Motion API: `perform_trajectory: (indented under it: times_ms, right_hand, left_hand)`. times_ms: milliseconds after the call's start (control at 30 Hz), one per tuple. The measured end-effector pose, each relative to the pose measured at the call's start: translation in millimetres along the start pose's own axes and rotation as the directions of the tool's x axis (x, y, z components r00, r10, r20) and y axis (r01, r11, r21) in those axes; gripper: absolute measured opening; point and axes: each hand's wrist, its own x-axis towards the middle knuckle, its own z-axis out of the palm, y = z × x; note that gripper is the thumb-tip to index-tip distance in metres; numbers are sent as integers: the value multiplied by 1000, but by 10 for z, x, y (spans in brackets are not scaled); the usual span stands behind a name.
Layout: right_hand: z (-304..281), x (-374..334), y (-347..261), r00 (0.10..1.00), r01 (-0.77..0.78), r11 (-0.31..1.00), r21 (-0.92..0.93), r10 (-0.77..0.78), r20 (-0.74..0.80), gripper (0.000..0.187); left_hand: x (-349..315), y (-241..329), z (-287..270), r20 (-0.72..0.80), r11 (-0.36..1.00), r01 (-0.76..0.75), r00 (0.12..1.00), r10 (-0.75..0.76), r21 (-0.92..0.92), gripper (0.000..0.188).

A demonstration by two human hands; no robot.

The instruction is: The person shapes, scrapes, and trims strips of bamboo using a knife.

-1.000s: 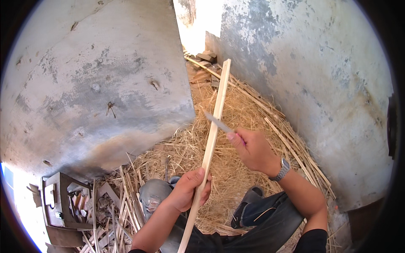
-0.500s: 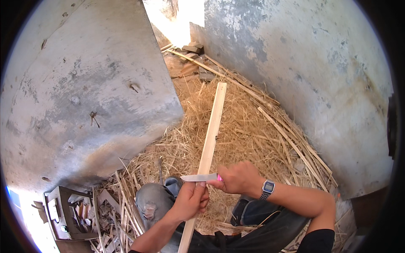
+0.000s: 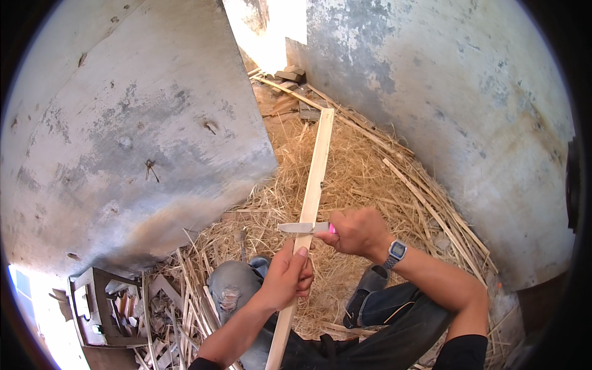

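Note:
A long pale wooden strip (image 3: 316,169) slants up through the middle of the view, its lower end over my lap. My left hand (image 3: 288,275) is closed round it below its middle, thumb lying on its upper face. In my right hand (image 3: 359,232) is a knife (image 3: 296,227) with a pink handle, gripped in a fist. Its blade lies across the strip just above my left hand, tip pointing left. Most of the handle is hidden by my fingers. A digital watch (image 3: 396,251) sits on my right wrist.
Thin shavings (image 3: 351,179) cover the floor beyond my knees. Long wooden sticks (image 3: 431,206) lie along the right wall (image 3: 444,105). A grey wall (image 3: 135,123) juts in at left. Below it stands a dark frame (image 3: 102,308) beside scrap pieces. Bricks (image 3: 290,75) lie at the far gap.
My right hand has pushed the knife up along the strip, away from me. My left hand has shifted slightly up and right, still round the strip. The view has shifted a little.

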Motion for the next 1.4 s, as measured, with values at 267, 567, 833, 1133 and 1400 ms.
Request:
perform_trajectory:
  times_ms: [267, 567, 833, 1133, 1400]
  right_hand:
    - [44, -41, -4, 998, 41, 999, -20, -40, 49, 57]
    - [-850, -52, 1923, 676, -705, 689, -169, 580, -454, 70]
    - [-898, 21, 917, 801, -547, 823, 154, 568, -189, 67]
    - [-227, -214, -539, 938, -207, 964, 168, 146, 314, 56]
    - [133, -200, -376, 980, -36, 992, 120, 12, 199, 59]
  left_hand:
    - [-148, -161, -23, 6, 1000, 0, 1000, 0, 0, 19]
    - [-643, -485, 179, 159, 972, 221, 960, -231, 79, 16]
    - [-377, -281, -98, 151, 1000, 14, 988, -15, 6, 20]
    - [-291, -364, -144, 3, 992, -110, 994, 110, 60, 22]
    - [-310, -348, -182, -54, 995, -58, 997, 63, 83, 21]
